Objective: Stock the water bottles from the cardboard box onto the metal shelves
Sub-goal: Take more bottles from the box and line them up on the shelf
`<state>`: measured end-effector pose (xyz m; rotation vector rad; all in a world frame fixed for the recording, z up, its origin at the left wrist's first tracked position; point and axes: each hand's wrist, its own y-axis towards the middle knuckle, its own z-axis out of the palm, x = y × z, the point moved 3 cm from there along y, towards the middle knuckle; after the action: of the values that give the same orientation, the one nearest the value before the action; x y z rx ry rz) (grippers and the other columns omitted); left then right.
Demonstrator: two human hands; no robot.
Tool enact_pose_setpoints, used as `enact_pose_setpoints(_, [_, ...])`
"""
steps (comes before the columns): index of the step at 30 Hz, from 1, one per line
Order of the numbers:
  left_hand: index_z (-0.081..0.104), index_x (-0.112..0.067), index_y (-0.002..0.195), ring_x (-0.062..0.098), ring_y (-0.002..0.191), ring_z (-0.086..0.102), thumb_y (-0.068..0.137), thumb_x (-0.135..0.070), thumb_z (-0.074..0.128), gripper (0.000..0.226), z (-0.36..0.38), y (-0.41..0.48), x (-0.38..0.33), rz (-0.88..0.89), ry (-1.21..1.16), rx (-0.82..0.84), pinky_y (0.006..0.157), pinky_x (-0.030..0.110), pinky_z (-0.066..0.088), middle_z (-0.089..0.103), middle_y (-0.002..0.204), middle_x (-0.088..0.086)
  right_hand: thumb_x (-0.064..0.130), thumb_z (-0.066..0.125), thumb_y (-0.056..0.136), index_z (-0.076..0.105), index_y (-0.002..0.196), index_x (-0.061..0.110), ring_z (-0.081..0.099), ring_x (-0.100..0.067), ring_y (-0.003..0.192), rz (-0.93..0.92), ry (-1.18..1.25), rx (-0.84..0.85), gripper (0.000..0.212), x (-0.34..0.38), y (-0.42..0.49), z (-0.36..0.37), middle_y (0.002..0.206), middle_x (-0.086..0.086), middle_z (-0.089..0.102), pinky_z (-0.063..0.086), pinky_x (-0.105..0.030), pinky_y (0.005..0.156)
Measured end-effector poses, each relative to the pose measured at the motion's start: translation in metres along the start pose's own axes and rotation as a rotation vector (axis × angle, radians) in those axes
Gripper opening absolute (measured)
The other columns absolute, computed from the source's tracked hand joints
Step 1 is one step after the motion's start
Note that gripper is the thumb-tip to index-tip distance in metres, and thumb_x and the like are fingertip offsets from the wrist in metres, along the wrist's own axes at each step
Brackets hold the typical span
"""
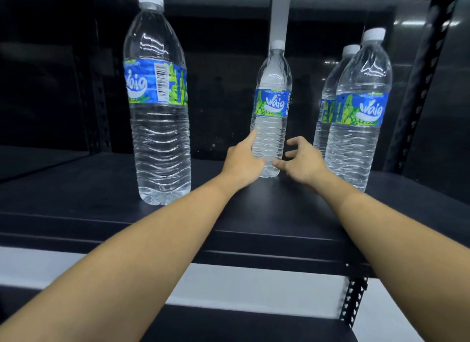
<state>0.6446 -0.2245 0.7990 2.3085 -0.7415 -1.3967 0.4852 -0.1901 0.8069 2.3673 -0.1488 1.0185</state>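
Several clear water bottles with blue and green labels stand upright on the black metal shelf (254, 214). The middle bottle (272, 105) stands further back. My left hand (241, 162) rests against its lower left side with the index finger stretched up along the plastic. My right hand (301, 162) hovers at its lower right with fingers loosely curled and spread. The right thumb tip is close to the bottle's base. A bottle (159, 128) stands near the front at the left. Two more bottles (358, 128) stand one behind the other at the right. No cardboard box is in view.
A perforated black upright (419, 92) frames the shelf on the right, and a white post (279, 18) stands behind the middle bottle. Bare shelf lies between the left and middle bottles. A lower shelf (229, 326) shows beneath, with a pale floor strip (254, 285).
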Motion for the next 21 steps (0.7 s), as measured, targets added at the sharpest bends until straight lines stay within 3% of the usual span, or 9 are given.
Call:
enact_pose_setpoints(3, [0.055,-0.039,0.137,0.014,0.096,0.073,0.078,-0.018,0.062,0.063,-0.004,-0.014,-0.017,0.030,-0.022,-0.043,0.086,0.035,0.060,0.076,0.110,-0.006,0.026,0.084,0.083,0.051,0.136,0.016,0.058,-0.019,0.109,-0.048,-0.007,-0.008,0.063,0.010,-0.021,-0.009,0.122,-0.005,0.064,0.042,-0.027,0.089])
enact_pose_setpoints(5, [0.058,-0.036,0.134,0.018,0.098,0.071,0.081,-0.013,0.065,0.058,-0.009,-0.027,-0.029,0.099,0.009,-0.074,0.088,0.036,0.058,0.076,0.108,-0.005,0.025,0.085,0.083,0.053,0.133,0.017,0.059,-0.018,0.106,-0.085,0.010,-0.017,0.060,0.018,-0.036,-0.016,0.116,-0.003,0.064,0.046,-0.030,0.092])
enact_pose_setpoints(9, [0.040,-0.026,0.157,0.024,0.133,0.056,0.084,-0.021,0.071,0.079,-0.026,-0.052,-0.042,0.219,0.215,0.013,0.110,0.037,0.046,0.058,0.150,0.001,0.028,0.086,0.082,0.054,0.132,0.018,0.066,-0.018,0.096,-0.114,0.042,-0.015,0.060,0.027,-0.059,-0.024,0.114,0.000,0.064,0.049,-0.031,0.088])
enact_pose_setpoints(14, [0.042,-0.020,0.157,0.024,0.146,0.044,0.086,-0.023,0.067,0.076,-0.061,-0.082,-0.060,0.405,0.369,0.000,0.115,0.038,0.040,0.041,0.164,0.001,0.031,0.087,0.080,0.055,0.125,0.028,0.071,-0.022,0.094,-0.101,0.098,-0.013,0.056,0.036,-0.072,-0.024,0.115,0.001,0.069,0.058,-0.044,0.091])
enact_pose_setpoints(17, [0.044,-0.014,0.155,0.026,0.153,0.033,0.086,-0.016,0.066,0.072,-0.088,-0.099,-0.070,0.588,0.478,-0.118,0.120,0.040,0.035,0.026,0.170,0.006,0.035,0.086,0.078,0.055,0.120,0.033,0.071,-0.024,0.099,-0.123,0.137,-0.018,0.052,0.051,-0.079,-0.018,0.109,0.006,0.068,0.058,-0.050,0.091])
enact_pose_setpoints(19, [0.048,-0.010,0.152,0.033,0.156,0.025,0.084,-0.017,0.066,0.070,-0.107,-0.110,-0.074,0.701,0.538,-0.255,0.121,0.050,0.033,0.021,0.171,0.012,0.036,0.085,0.078,0.055,0.120,0.033,0.070,-0.023,0.101,-0.135,0.159,-0.006,0.051,0.064,-0.083,-0.011,0.110,0.007,0.068,0.058,-0.050,0.091])
enact_pose_setpoints(21, [0.047,-0.009,0.152,0.036,0.157,0.022,0.084,-0.019,0.068,0.071,-0.127,-0.116,-0.070,0.715,0.561,-0.387,0.118,0.055,0.034,0.018,0.171,0.016,0.037,0.085,0.078,0.056,0.119,0.034,0.070,-0.021,0.102,-0.140,0.188,0.009,0.050,0.075,-0.088,0.000,0.111,0.006,0.070,0.059,-0.049,0.091])
